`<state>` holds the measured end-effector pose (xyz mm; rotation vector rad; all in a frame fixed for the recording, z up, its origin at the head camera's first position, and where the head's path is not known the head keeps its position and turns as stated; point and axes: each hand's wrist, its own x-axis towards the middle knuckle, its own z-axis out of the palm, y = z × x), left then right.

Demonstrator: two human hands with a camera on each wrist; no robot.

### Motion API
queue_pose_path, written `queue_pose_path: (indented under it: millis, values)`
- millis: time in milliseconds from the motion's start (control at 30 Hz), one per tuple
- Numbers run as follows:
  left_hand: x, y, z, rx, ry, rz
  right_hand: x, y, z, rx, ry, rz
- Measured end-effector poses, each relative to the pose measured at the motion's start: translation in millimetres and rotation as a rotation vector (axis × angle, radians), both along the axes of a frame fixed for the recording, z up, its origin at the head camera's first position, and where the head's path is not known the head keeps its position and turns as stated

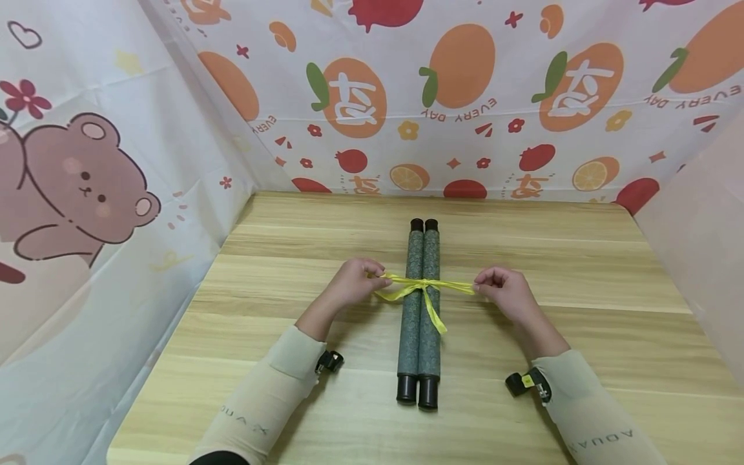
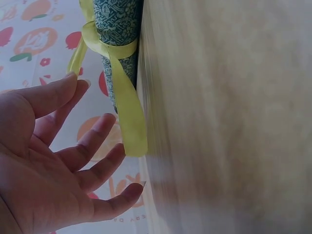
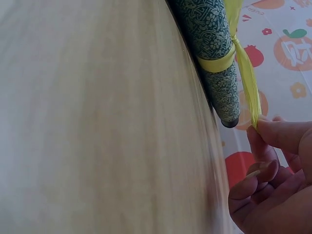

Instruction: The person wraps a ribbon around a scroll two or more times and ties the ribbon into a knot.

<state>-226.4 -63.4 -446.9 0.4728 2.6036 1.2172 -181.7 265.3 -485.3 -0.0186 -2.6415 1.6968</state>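
Two rolled scrolls (image 1: pixel 410 336) in green patterned cloth with black end knobs lie side by side on the table. Round their middle runs a yellow ribbon (image 1: pixel 430 300), knotted on top, with one tail hanging toward the near end. To the left of the scrolls, my left hand (image 1: pixel 353 283) pinches a ribbon strand between thumb and forefinger; the left wrist view shows its other fingers spread beside a loose ribbon tail (image 2: pixel 129 112). Across from it, my right hand (image 3: pixel 282 180) pinches the ribbon's right side with thumb and forefinger. The ribbon stretches nearly straight between both hands.
A light wood-grain table (image 1: pixel 279 245) carries the scrolls. Behind it hangs a white cloth (image 1: pixel 407 142) printed with fruit, and a bear-print cloth (image 1: pixel 87 181) hangs at the left. Small black cameras (image 1: pixel 330 361) sit on both wrists.
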Motion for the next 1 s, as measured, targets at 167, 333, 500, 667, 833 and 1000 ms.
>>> queue_pose_path:
  millis: [167,333,500,667,833,1000]
  values:
    - [0.2,-1.6,1.3,-0.012,-0.008,-0.002,-0.2,0.0,-1.6,0.012,0.014,-0.005]
    - [-1.2,-3.0,2.1,-0.026,0.002,-0.001,0.2,-0.7,-1.7,0.019,0.029,-0.011]
    - [-2.0,-3.9,3.1,-0.034,0.008,-0.010,2.1,-0.8,-1.2,0.040,0.026,-0.005]
    - [-2.0,-4.2,2.7,-0.037,0.020,-0.021,3.6,-0.7,-1.4,0.034,0.011,-0.005]
    - [-2.6,-3.8,0.4,-0.032,0.026,-0.017,5.1,-0.2,-1.3,0.014,0.001,-0.002]
    - [-3.3,-3.3,-0.5,-0.033,0.024,-0.014,5.9,0.3,-1.9,0.009,-0.001,0.001]
